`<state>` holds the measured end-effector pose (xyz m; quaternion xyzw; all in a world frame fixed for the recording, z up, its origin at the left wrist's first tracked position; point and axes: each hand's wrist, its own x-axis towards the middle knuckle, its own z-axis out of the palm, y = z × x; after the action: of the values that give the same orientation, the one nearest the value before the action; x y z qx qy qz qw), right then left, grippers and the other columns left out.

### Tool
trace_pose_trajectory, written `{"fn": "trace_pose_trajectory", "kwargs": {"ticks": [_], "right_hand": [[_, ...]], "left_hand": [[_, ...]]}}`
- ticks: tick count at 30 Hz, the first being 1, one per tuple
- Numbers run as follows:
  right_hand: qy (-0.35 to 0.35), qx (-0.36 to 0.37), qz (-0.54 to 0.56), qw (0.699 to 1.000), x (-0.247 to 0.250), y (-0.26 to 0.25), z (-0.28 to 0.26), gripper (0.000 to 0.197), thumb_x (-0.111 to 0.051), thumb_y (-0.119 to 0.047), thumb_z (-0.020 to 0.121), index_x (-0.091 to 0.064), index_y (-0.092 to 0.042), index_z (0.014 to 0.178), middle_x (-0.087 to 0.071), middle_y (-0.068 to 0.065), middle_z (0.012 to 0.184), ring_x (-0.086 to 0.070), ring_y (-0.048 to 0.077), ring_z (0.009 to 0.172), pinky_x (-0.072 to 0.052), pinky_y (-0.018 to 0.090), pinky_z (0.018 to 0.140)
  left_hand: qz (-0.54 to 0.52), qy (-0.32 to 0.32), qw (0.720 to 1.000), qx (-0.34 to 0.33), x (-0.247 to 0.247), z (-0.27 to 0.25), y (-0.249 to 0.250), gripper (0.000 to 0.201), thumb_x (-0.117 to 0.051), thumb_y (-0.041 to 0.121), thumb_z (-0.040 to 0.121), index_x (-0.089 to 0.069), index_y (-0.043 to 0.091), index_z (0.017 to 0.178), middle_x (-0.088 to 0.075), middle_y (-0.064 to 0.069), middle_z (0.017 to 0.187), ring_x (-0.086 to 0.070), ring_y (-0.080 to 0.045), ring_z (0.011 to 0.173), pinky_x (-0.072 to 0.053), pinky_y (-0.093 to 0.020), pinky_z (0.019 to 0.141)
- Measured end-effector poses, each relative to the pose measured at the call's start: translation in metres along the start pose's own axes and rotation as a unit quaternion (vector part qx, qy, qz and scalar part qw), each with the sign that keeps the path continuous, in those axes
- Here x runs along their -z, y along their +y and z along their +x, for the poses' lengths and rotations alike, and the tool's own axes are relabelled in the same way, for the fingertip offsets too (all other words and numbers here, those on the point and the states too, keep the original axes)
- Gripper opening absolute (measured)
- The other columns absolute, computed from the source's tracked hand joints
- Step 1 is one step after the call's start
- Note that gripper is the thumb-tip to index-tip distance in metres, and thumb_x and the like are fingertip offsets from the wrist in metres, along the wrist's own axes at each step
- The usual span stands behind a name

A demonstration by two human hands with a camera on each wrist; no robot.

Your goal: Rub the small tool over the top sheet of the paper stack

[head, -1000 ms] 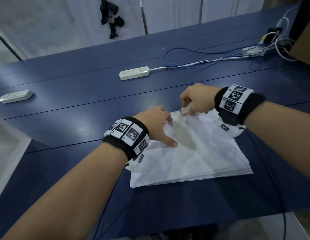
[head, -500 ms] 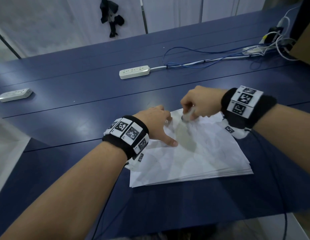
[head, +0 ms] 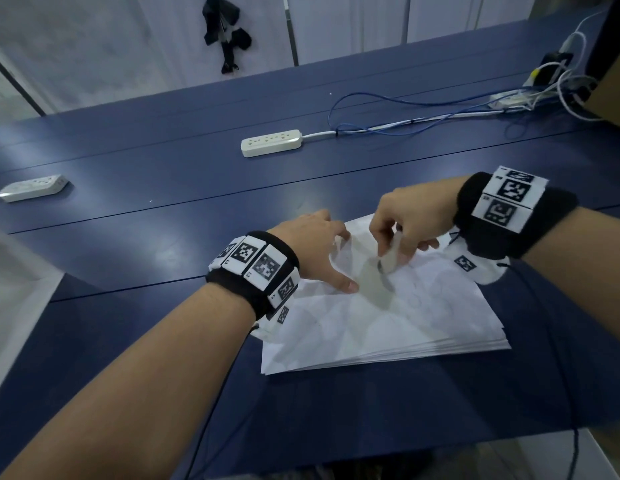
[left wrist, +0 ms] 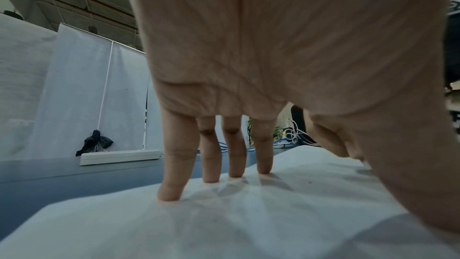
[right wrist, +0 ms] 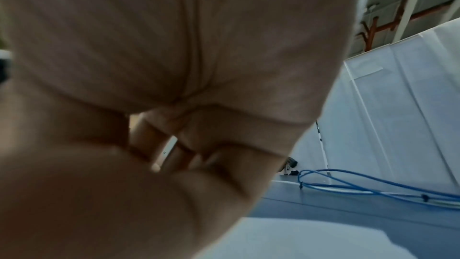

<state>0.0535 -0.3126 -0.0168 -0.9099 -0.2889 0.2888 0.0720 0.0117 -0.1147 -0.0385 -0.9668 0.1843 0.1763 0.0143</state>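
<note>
The head view shows the whole stack of paper [head: 388, 317] lying flat on the blue worktop [head: 163, 237]. The left wrist view alone shows that the left hand [head: 315, 247] has straight, spread fingers [left wrist: 171, 174] pressing their tips into the stack's far left part. The right wrist view shows only curled fingers [right wrist: 219, 157] round a pale sliver.

In the head view the right hand [head: 412, 220] pinches a small pale eraser-like block [head: 390, 256] with bent fingers and thumb. The block's long axis slopes down and toward the left hand, and its low end touches the top sheet near the stack's far middle.

Beyond the stack lie a white power strip [head: 271, 143] and blue cables [head: 388, 123]; a second strip [head: 33, 187] sits far to the stack's left. Nothing lies between the hands but paper.
</note>
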Motion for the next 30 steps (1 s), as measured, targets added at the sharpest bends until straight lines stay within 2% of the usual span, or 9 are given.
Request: {"fn": "trace_pose_trajectory", "kwargs": {"ticks": [2, 7, 11, 13, 19, 21, 25, 27, 30], "right_hand": [[0.005, -0.005, -0.013, 1.000, 0.001, 0.000, 0.004, 0.014, -0.082, -0.020, 0.075, -0.071, -0.023, 0.084, -0.071, -0.002, 0.065, -0.061, 0.019, 0.047, -0.044, 0.017, 0.043], [0.166, -0.043, 0.017, 0.985, 0.006, 0.005, 0.016, 0.013, -0.072, -0.028, 0.080, -0.067, -0.019, 0.087, -0.074, 0.003, 0.079, -0.069, 0.026, 0.059, -0.052, 0.026, 0.043], [0.020, 0.000, 0.016, 1.000, -0.002, 0.003, -0.002, 0.013, -0.079, -0.016, 0.076, -0.069, -0.021, 0.080, -0.064, -0.014, 0.054, -0.056, 0.013, 0.043, -0.049, 0.024, 0.045], [-0.037, -0.003, 0.000, 0.999, -0.003, -0.002, -0.006, 0.015, -0.083, -0.018, 0.073, -0.071, -0.020, 0.082, -0.064, -0.012, 0.054, -0.055, 0.013, 0.042, -0.046, 0.021, 0.044], [0.164, -0.049, -0.003, 0.985, 0.007, -0.001, 0.016, 0.013, -0.073, -0.024, 0.080, -0.066, -0.017, 0.089, -0.072, 0.005, 0.091, -0.070, 0.030, 0.062, -0.057, 0.030, 0.048], [0.140, -0.033, 0.004, 0.990, 0.004, 0.004, 0.012, 0.010, -0.074, -0.021, 0.080, -0.067, -0.019, 0.085, -0.072, 0.003, 0.086, -0.066, 0.024, 0.055, -0.054, 0.027, 0.044], [-0.039, -0.012, -0.017, 0.999, -0.001, 0.002, -0.004, 0.015, -0.083, -0.021, 0.071, -0.070, -0.026, 0.076, -0.072, 0.005, 0.072, -0.057, 0.017, 0.047, -0.045, 0.020, 0.041], [-0.021, -0.014, -0.016, 1.000, -0.001, 0.002, -0.001, 0.017, -0.084, -0.029, 0.070, -0.071, -0.024, 0.080, -0.073, 0.004, 0.071, -0.058, 0.018, 0.047, -0.043, 0.018, 0.040], [0.110, -0.037, -0.001, 0.993, 0.004, 0.003, 0.012, 0.019, -0.077, -0.032, 0.077, -0.068, -0.019, 0.087, -0.073, 0.003, 0.076, -0.068, 0.028, 0.056, -0.047, 0.022, 0.040]], "left_hand": [[0.000, -0.005, 1.000, -0.003, 0.001, 0.000, 0.001, 0.095, -0.073, 0.075, 0.059, -0.041, 0.036, 0.140, -0.043, 0.005, 0.118, -0.049, -0.020, 0.111, -0.049, -0.042, 0.091], [0.002, -0.009, 1.000, -0.006, 0.001, -0.001, 0.001, 0.097, -0.071, 0.075, 0.061, -0.036, 0.040, 0.144, -0.042, 0.004, 0.117, -0.048, -0.021, 0.112, -0.049, -0.042, 0.090], [0.001, -0.007, 1.000, -0.006, 0.000, 0.000, 0.000, 0.100, -0.071, 0.076, 0.060, -0.035, 0.040, 0.146, -0.042, 0.004, 0.115, -0.047, -0.021, 0.111, -0.049, -0.041, 0.088], [0.004, -0.009, 1.000, -0.006, 0.001, 0.001, 0.001, 0.103, -0.071, 0.078, 0.059, -0.033, 0.039, 0.148, -0.042, 0.004, 0.116, -0.047, -0.021, 0.112, -0.049, -0.043, 0.090], [0.002, -0.015, 1.000, -0.005, 0.001, 0.001, 0.001, 0.101, -0.071, 0.076, 0.060, -0.033, 0.040, 0.147, -0.042, 0.003, 0.117, -0.047, -0.022, 0.112, -0.049, -0.044, 0.091], [0.002, -0.012, 1.000, -0.006, 0.001, 0.001, 0.000, 0.100, -0.071, 0.076, 0.060, -0.034, 0.040, 0.146, -0.041, 0.004, 0.116, -0.047, -0.022, 0.111, -0.049, -0.043, 0.090], [0.004, -0.009, 1.000, -0.004, 0.001, 0.002, -0.001, 0.103, -0.070, 0.078, 0.059, -0.032, 0.041, 0.147, -0.041, 0.004, 0.116, -0.045, -0.021, 0.112, -0.049, -0.041, 0.089], [0.005, -0.011, 1.000, -0.004, 0.000, 0.002, 0.000, 0.103, -0.070, 0.078, 0.059, -0.032, 0.041, 0.147, -0.041, 0.004, 0.116, -0.045, -0.021, 0.111, -0.049, -0.042, 0.089], [0.004, -0.012, 1.000, -0.004, 0.001, 0.002, 0.000, 0.102, -0.070, 0.077, 0.060, -0.032, 0.040, 0.147, -0.040, 0.004, 0.115, -0.045, -0.021, 0.110, -0.049, -0.044, 0.091]]}}
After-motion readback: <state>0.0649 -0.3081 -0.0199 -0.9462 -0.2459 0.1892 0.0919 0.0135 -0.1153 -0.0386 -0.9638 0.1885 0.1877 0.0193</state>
